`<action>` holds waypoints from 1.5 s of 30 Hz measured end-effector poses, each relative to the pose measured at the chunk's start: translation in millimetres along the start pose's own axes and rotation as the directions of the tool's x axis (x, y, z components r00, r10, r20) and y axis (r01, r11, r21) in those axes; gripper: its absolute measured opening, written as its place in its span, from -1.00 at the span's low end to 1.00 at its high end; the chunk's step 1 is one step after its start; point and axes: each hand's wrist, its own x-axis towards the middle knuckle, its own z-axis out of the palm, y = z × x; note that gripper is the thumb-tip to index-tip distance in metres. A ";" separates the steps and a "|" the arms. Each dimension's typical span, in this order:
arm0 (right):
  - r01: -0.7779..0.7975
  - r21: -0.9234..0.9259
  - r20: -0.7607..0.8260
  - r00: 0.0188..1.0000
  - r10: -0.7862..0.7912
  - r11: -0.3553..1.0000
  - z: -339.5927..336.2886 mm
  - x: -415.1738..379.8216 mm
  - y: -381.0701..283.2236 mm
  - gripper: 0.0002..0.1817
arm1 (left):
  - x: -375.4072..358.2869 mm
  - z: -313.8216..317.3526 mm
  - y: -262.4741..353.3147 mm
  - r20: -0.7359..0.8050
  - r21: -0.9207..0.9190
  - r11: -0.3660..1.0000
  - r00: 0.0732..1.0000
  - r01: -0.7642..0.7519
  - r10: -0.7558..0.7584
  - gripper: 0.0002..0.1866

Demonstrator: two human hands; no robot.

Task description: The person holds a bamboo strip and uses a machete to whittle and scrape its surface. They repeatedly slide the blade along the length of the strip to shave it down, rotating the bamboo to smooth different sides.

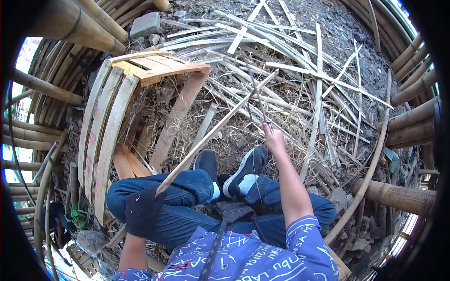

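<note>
My left hand (144, 211), in a black glove, is closed around the lower end of a long bamboo strip (213, 132). The strip slants up and to the right, past my shoes. My bare right hand (273, 139) grips a long, thin, dark knife-like tool (262, 108) that points forward and away from me. Strip and tool cross in this view near the strip's far end. Beneath them the ground is covered with curly bamboo shavings (225, 126).
A slatted wooden crate (107, 136) lies on its side at the left. Many split bamboo strips (318, 93) are strewn ahead, near a grey block (145, 25). Stacked bamboo poles (398, 194) line both sides. At far left, another person (55, 220) is partly visible.
</note>
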 end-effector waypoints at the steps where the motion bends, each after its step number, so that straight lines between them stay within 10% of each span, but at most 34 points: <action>1: 0.002 0.007 -0.010 1.000 -0.002 1.000 0.8 -2.2 -5.1 -0.27 | -3.2 4.8 -3.7 -0.039 0.088 0.992 0.995 -0.085 0.089 -0.86; 5: 0.030 0.063 0.086 0.996 -0.035 0.998 -5.3 -47.6 -46.5 -0.30 | 0.0 4.6 -3.2 0.137 0.123 0.992 0.991 -0.017 0.000 -0.87; 7: 0.208 -0.088 0.121 0.973 -0.197 0.974 -3.8 -62.3 -41.8 -0.32 | 5.3 -3.8 -0.3 -0.146 -0.009 0.989 0.978 -0.150 0.147 -0.77; 10: -0.013 -0.210 0.118 0.992 0.039 0.978 -4.7 -34.8 -18.8 -0.26 | -9.2 8.0 -14.3 0.089 0.099 0.989 0.991 -0.106 0.097 -0.77; 14: -0.182 0.104 -0.005 0.983 0.184 0.978 -4.6 8.6 5.4 -0.31 | -6.3 1.3 -7.2 0.088 0.171 0.976 0.988 -0.138 0.124 -0.79; 17: -0.123 0.107 -0.056 0.990 0.129 0.987 -14.7 4.0 -6.2 -0.31 | 7.2 -10.4 6.5 0.220 -0.011 0.986 0.962 0.169 -0.163 -0.83; 19: -0.066 -0.060 0.097 0.993 0.072 0.996 -27.0 -26.3 -33.0 -0.28 | 5.3 0.0 -0.4 -0.135 -0.008 0.995 0.986 -0.102 0.100 -0.78; 26: 0.119 -0.194 0.148 0.985 -0.090 0.974 -15.6 -44.8 -31.7 -0.34 | 15.2 -15.4 16.0 -0.035 -0.104 0.991 0.996 0.084 -0.088 -0.78; 32: -0.138 0.207 0.019 0.990 0.137 0.968 -17.6 -8.2 -28.3 -0.32 | -0.6 -6.7 13.8 -0.109 -0.086 0.995 0.993 0.045 -0.054 -0.84; 35: -0.039 0.123 0.041 0.999 0.034 0.992 -9.7 -36.5 -16.9 -0.34 | -11.2 -7.4 11.6 -0.316 -0.052 0.988 0.941 -0.147 0.123 -0.77; 40: -0.068 0.173 0.326 0.945 0.008 0.983 -14.6 -153.2 -89.6 -0.39 | -29.1 -28.3 9.7 -0.167 -0.259 0.960 0.984 -0.104 0.061 -0.86; 45: 0.244 0.133 0.623 0.733 -0.273 0.960 -9.3 -233.2 -127.1 -0.44 | -48.0 -52.7 7.3 0.005 -0.319 0.947 1.000 0.025 -0.025 -0.87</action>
